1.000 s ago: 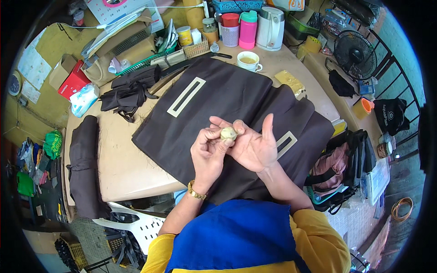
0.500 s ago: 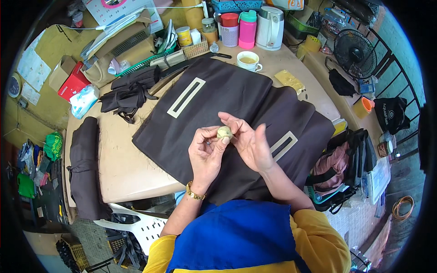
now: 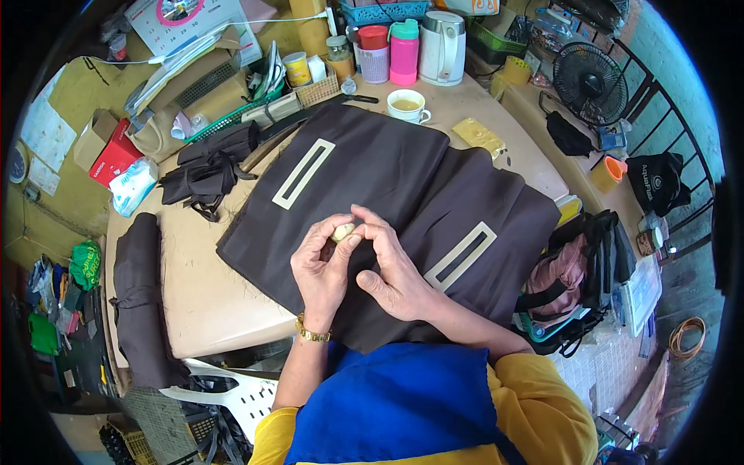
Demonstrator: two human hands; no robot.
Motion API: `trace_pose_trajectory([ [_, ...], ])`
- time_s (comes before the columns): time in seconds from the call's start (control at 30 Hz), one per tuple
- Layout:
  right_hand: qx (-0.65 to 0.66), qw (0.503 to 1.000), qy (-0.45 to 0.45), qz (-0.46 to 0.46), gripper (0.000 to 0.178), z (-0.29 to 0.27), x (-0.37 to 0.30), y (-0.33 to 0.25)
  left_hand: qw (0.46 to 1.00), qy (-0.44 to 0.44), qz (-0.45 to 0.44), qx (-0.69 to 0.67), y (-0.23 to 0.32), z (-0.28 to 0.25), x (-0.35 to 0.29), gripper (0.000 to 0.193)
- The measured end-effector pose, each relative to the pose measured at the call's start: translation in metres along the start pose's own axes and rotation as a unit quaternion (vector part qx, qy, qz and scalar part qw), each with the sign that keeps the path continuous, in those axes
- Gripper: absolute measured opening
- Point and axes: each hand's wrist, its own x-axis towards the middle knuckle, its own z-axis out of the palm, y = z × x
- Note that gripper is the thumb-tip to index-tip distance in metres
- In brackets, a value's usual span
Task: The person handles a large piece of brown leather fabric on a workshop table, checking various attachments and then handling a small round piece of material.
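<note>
A small, pale, roundish ball (image 3: 342,232), its kind not clear, is pinched between the thumb and fingers of my left hand (image 3: 320,263). My right hand (image 3: 397,279) curves in from the right, its fingertips at the ball and its thumb held apart. Beneath both hands spreads dark brown cloth (image 3: 364,163). Two cream rectangular frames with long slots lie on it: one frame (image 3: 303,174) to the upper left, the other frame (image 3: 460,256) right of my right hand. My palms and fingers cover part of the ball.
A white cup of drink (image 3: 406,106) and a yellow packet (image 3: 479,137) stand beyond the cloth. Rolled dark cloth (image 3: 137,298) lies at the table's left side, bundled dark straps (image 3: 205,174) farther back. A white plastic chair (image 3: 246,399) is below the table edge; bags (image 3: 570,271) sit at right.
Both hands have shifted left with the ball. My right hand's fingers have curled in around the ball, and its thumb has dropped lower. The whole view has shifted slightly.
</note>
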Motion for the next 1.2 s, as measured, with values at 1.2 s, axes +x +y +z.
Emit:
trace_pose_trajectory([
  [1.2, 0.69, 0.703, 0.037, 0.17, 0.081, -0.019, 0.01, 0.01, 0.966, -0.049, -0.113, -0.227, -0.001, 0.005, -0.005, 0.047],
])
